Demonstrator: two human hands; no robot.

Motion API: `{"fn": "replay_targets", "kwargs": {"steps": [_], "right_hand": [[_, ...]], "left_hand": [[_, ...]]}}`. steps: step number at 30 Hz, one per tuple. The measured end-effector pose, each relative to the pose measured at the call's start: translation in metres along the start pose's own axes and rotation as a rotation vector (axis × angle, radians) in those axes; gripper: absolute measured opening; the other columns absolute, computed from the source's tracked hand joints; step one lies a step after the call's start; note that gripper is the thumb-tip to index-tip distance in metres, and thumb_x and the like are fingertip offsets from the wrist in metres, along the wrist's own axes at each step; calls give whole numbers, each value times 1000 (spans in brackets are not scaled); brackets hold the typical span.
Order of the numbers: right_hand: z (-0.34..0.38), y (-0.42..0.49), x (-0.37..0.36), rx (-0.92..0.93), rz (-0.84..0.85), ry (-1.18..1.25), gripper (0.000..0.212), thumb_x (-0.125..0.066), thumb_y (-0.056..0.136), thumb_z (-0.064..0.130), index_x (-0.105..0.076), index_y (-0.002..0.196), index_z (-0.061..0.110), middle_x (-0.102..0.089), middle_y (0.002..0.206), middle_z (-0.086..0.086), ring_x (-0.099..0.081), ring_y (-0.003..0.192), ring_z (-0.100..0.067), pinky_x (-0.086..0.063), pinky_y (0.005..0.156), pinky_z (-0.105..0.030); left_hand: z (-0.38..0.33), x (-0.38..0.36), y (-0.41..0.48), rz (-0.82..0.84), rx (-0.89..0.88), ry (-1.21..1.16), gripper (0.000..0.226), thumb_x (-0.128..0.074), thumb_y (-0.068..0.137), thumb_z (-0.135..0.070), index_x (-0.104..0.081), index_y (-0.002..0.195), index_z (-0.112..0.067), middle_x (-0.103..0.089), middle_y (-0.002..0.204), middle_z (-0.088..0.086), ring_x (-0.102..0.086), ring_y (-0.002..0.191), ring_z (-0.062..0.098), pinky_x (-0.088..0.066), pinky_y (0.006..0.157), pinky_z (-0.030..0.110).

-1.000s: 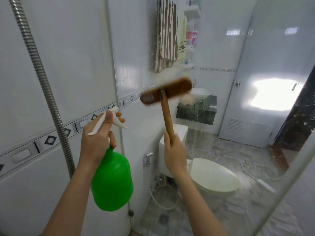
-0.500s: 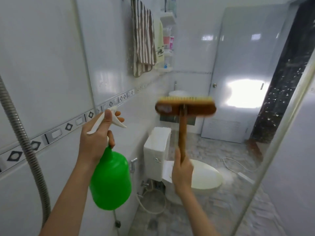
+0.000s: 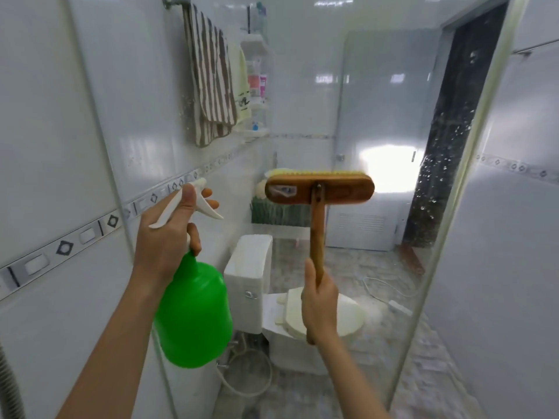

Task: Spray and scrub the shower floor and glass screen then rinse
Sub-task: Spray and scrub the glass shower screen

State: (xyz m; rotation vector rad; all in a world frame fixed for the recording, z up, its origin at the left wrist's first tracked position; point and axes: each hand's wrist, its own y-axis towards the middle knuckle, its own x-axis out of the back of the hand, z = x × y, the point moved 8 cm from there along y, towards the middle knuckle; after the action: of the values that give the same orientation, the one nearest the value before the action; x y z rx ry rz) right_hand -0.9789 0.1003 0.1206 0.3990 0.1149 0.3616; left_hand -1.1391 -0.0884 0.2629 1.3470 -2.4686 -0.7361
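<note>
My left hand (image 3: 165, 237) grips the white trigger head of a green spray bottle (image 3: 193, 316), held upright with its nozzle toward the glass screen (image 3: 302, 86). My right hand (image 3: 320, 300) holds the wooden handle of a scrub brush (image 3: 319, 189). The brush head lies level, its bristles facing the glass at about chest height. Water droplets speckle the glass near its right edge (image 3: 438, 152). The shower floor is out of view.
Behind the glass stand a white toilet (image 3: 272, 297), a striped towel (image 3: 211, 77) on a rail, a corner shelf with bottles (image 3: 257, 83) and a white door (image 3: 384, 116). The tiled wall (image 3: 60, 146) is at my left; a metal shower hose (image 3: 9, 385) is at bottom left.
The view has swung right. The brush head turned from tilted to level and moved right and down across the glass. My left hand kept the spray bottle in place.
</note>
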Motion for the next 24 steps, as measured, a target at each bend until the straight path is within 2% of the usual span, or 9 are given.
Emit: {"fn": "replay_targets", "kwargs": {"steps": [6, 7, 9, 11, 13, 16, 19, 21, 24], "right_hand": [[136, 101, 28, 147, -61, -62, 48, -39, 95, 56, -41, 64, 19, -38, 50, 7, -36, 41, -9, -33, 38, -19], [130, 99, 37, 165, -72, -70, 48, -39, 95, 55, -41, 63, 19, -37, 49, 8, -35, 39, -8, -32, 37, -18], [75, 70, 57, 124, -119, -92, 52, -41, 90, 60, -44, 62, 16, -37, 46, 9, -35, 38, -7, -31, 37, -18], [3, 26, 74, -27, -186, -76, 66, -40, 76, 79, -47, 64, 14, -40, 48, 4, -40, 41, -11, -34, 39, -23], [-23, 10, 83, -102, -217, -86, 67, -37, 73, 80, -45, 64, 14, -40, 49, -1, -41, 44, -17, -34, 41, -25], [51, 58, 94, -34, -211, -77, 52, -37, 89, 60, -44, 62, 16, -39, 48, 3, -37, 40, -14, -32, 38, -22], [137, 107, 116, 73, -212, -90, 50, -36, 97, 51, -39, 60, 19, -36, 45, 7, -34, 35, -8, -31, 35, -18], [128, 102, 119, 85, -189, -126, 49, -38, 97, 50, -40, 60, 18, -36, 45, 7, -33, 35, -7, -30, 35, -18], [53, 50, 110, 27, -173, -95, 47, -41, 90, 54, -46, 65, 15, -38, 48, 6, -35, 38, -10, -31, 35, -19]], "left_hand": [[-4, -29, 2, 64, 17, -36, 41, -45, 96, -53, -74, 100, -24, -77, 101, -1, -45, 42, 23, -39, 50, 27], [-5, -33, 2, 76, 16, -50, 41, -45, 96, -53, -74, 99, -24, -77, 101, -1, -44, 42, 24, -39, 49, 26], [-7, -38, 2, 92, 5, -72, 41, -45, 95, -53, -74, 100, -24, -77, 100, -1, -44, 42, 23, -40, 44, 23], [-7, -42, 0, 106, -12, -107, 41, -44, 95, -50, -73, 101, -23, -77, 100, -1, -43, 40, 21, -40, 40, 20], [-5, -46, -3, 116, -10, -140, 40, -44, 95, -50, -74, 100, -23, -77, 100, 0, -42, 39, 18, -39, 40, 20], [-1, -55, -3, 143, 17, -143, 38, -45, 95, -49, -75, 97, -25, -77, 98, 0, -41, 39, 16, -37, 43, 22], [-6, -67, -1, 174, 21, -143, 37, -45, 96, -48, -75, 96, -26, -77, 99, 0, -41, 39, 16, -38, 45, 23], [-12, -76, 0, 191, 7, -152, 36, -46, 96, -48, -76, 90, -30, -77, 98, -2, -41, 39, 16, -38, 46, 24], [-19, -83, 3, 199, -13, -196, 34, -46, 95, -49, -77, 85, -37, -77, 100, -1, -41, 39, 17, -38, 47, 25]]}}
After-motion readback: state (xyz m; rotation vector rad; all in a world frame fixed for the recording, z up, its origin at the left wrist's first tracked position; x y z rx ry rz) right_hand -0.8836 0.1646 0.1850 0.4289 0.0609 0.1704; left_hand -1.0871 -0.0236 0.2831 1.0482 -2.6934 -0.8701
